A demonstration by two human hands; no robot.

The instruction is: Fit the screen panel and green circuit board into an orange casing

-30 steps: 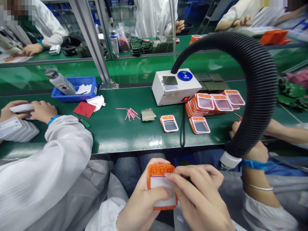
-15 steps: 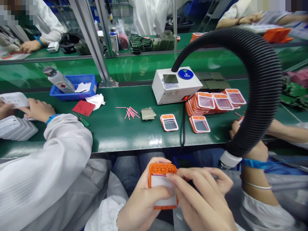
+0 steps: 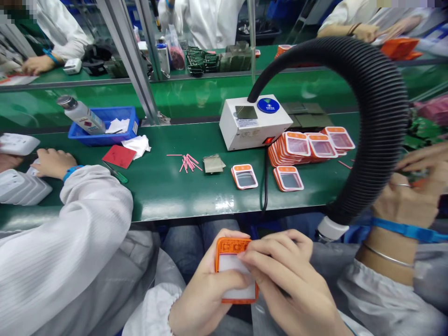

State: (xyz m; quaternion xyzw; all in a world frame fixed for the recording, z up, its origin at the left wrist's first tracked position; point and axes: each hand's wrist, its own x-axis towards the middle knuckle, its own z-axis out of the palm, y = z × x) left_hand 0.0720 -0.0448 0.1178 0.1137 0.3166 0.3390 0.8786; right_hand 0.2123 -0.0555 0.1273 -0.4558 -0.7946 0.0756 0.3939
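Observation:
My left hand (image 3: 210, 284) grips an orange plastic casing (image 3: 224, 246) in front of my lap, its thumb lying across the pale screen panel (image 3: 229, 263) set inside. My right hand (image 3: 287, 275) has its fingers pressed together at the casing's upper right, where the panel meets the orange top band. A thin pink strip lies along that edge; the fingertips cover most of it. On the bench beyond are loose pink strips (image 3: 189, 163), a few greyish-green square sheets (image 3: 213, 164) and two small piles of orange-and-white casings, one left (image 3: 244, 177) and one right (image 3: 288, 178).
A white box (image 3: 241, 135) carries a thick black hose (image 3: 381, 84) arching down on the right. Stacked casings (image 3: 297, 145) stand beside it. At left are a blue bin (image 3: 115, 114) with a bottle, a red square (image 3: 119, 157) and a co-worker's sleeve (image 3: 98, 200). Another co-worker's hand (image 3: 402, 200) is at right.
My right hand has shifted slightly left and its fingers have drawn in over the casing's top corner, covering more of it. The right co-worker's hands have moved further right.

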